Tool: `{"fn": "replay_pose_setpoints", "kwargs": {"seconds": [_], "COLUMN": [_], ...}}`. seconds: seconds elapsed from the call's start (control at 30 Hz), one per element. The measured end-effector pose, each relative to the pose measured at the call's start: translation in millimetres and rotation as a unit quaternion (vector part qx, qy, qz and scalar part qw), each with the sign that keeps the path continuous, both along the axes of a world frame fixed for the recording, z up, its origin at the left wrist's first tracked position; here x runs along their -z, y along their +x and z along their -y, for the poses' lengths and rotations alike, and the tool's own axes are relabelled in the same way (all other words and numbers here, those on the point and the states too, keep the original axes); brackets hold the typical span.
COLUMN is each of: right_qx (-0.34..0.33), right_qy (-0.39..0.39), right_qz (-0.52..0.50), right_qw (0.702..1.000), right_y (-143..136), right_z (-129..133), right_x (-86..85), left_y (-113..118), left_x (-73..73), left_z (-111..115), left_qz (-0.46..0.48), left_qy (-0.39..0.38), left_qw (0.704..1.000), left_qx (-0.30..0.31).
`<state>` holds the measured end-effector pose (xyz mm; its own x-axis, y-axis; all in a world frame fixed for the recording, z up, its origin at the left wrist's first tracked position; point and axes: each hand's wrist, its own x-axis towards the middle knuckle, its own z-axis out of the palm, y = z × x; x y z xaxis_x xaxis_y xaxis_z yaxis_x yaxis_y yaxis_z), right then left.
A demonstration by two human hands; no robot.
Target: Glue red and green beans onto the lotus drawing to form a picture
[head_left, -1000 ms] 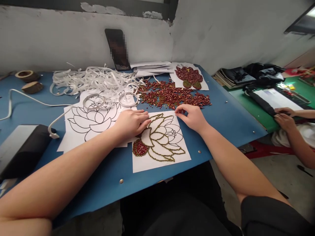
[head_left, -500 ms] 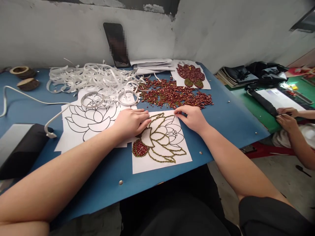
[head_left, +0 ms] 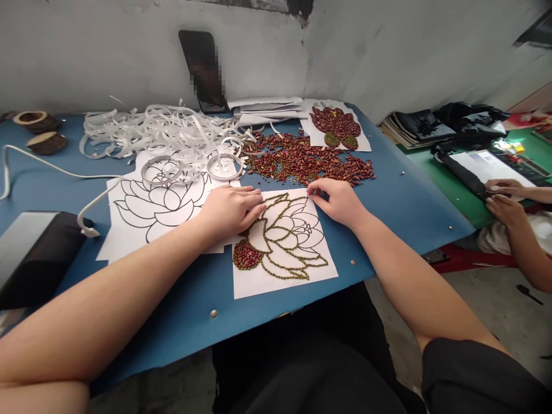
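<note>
A white paper with a lotus drawing (head_left: 284,241) lies in front of me, many of its lines covered with green beans. Red beans fill a rounded patch (head_left: 246,254) at its lower left. My left hand (head_left: 230,211) rests flat over the sheet's upper left, fingers stretched out, hiding part of the drawing. At the top right edge of the sheet, my right hand (head_left: 335,200) has thumb and forefinger pinched together; whatever is between them is too small to make out. Just beyond both hands spreads a pile of red and green beans (head_left: 302,160).
White paper strips (head_left: 164,129) heap at the back left, above printed lotus sheets (head_left: 157,201). A finished-looking bean flower picture (head_left: 336,126) lies behind the pile. A phone (head_left: 203,72) leans on the wall. A black-and-silver box (head_left: 38,253) sits left. Another person's hands (head_left: 506,201) work at right.
The whole view has shifted slightly, with the table a little higher in the picture. Both of my hands keep nearly the same places on the paper.
</note>
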<state>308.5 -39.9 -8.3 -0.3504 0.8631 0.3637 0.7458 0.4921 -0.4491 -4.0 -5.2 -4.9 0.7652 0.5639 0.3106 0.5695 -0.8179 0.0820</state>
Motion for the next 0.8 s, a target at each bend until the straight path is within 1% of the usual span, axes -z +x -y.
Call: {"fn": "replay_pose_setpoints", "kwargs": {"seconds": [0.17, 0.4, 0.63, 0.8], "right_qx": [-0.01, -0.038, -0.024, -0.021], "right_qy": [-0.02, -0.004, -0.014, -0.017], "right_qz": [0.034, 0.06, 0.044, 0.048], "right_qw": [0.999, 0.997, 0.999, 0.998], "right_y": [-2.9, -7.8, -6.4, -8.0], "right_z": [-2.6, -7.2, -7.0, -5.9], "right_x": [1.2, 5.5, 6.6, 4.2], "left_y": [0.3, -0.1, 0.2, -0.1], "left_x": [-0.5, -0.3, -0.6, -0.5], "left_z": [-0.1, 0.7, 0.9, 0.8], "left_qz": [0.005, 0.025, 0.016, 0.011], "left_qy": [-0.012, -0.022, -0.015, -0.002], "left_qw": [1.0, 0.999, 1.0, 1.0], "left_qx": [0.0, -0.001, 0.003, 0.007]}}
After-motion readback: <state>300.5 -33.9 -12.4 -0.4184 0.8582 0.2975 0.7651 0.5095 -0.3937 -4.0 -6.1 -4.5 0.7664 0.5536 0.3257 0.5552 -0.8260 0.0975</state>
